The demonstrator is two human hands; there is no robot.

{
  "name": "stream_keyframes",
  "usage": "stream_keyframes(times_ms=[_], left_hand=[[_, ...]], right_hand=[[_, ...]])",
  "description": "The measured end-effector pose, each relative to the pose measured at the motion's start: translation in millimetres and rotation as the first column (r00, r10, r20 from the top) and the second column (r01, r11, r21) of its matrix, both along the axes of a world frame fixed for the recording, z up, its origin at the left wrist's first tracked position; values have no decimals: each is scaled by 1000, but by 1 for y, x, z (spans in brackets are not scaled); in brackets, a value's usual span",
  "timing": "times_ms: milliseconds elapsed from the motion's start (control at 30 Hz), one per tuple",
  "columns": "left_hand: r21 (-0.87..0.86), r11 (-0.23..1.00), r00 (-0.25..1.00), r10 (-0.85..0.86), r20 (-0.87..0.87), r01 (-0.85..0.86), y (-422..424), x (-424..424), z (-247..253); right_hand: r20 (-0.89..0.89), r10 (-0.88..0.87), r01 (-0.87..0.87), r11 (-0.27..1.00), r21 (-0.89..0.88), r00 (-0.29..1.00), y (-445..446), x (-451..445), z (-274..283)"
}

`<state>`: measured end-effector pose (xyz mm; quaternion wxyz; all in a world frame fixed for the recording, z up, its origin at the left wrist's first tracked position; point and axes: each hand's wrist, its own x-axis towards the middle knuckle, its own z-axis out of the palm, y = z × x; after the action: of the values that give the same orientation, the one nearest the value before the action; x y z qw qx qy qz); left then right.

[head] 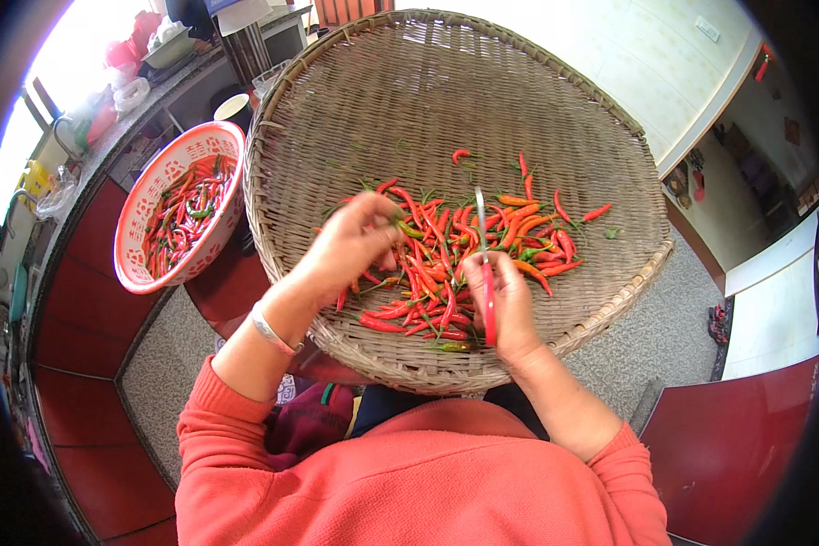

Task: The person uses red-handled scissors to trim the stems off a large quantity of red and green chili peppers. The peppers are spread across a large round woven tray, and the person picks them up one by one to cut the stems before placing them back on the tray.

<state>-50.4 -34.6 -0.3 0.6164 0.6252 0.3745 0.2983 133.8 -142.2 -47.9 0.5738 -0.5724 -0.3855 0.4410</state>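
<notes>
A large woven bamboo tray (409, 102) lies before me with a pile of red chili peppers (443, 273) on its near half, a few orange or greenish ones among them. My right hand (501, 293) holds a pair of scissors (489, 300) with red handles, blades pointing away from me over the pile. At the pile's left side is my left hand (362, 239), blurred, its fingers bent around a greenish chili (399, 218) or stem; its grip is partly hidden. Loose stems and single chilies lie beyond the pile.
Left of the tray stands a red and white patterned basin (126, 242) holding many chilies (191, 215). A kitchen counter (95, 170) with bags, bowls and a tap curves along the left. Dark red cabinet doors (82, 409) are below it. A red panel (730, 443) stands at lower right.
</notes>
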Motion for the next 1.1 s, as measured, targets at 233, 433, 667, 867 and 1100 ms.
stream_keyframes(times_ms=[233, 433, 667, 867, 1100], left_hand=[[449, 872, 974, 226, -18, -194, 18, -27, 38], [685, 624, 794, 164, -586, 376, 30, -31, 8], [358, 649, 324, 177, -929, 672, 31, -34, 3], [621, 513, 524, 340, -781, 593, 45, -25, -10], [579, 274, 442, 429, -788, 768, 69, -1, -19]], right_hand=[[-79, -21, 20, 1000, -11, 997, -1, 2, 5], [-69, -10, 9, 1000, -20, 998, -2, -1, 9], [-85, -2, 1, 1000, -16, 996, -2, 1, 2], [15, 26, -26, 1000, 4, 1000, -3, -4, 7], [98, 23, -24, 1000, 15, 995, -2, 0, 2]])
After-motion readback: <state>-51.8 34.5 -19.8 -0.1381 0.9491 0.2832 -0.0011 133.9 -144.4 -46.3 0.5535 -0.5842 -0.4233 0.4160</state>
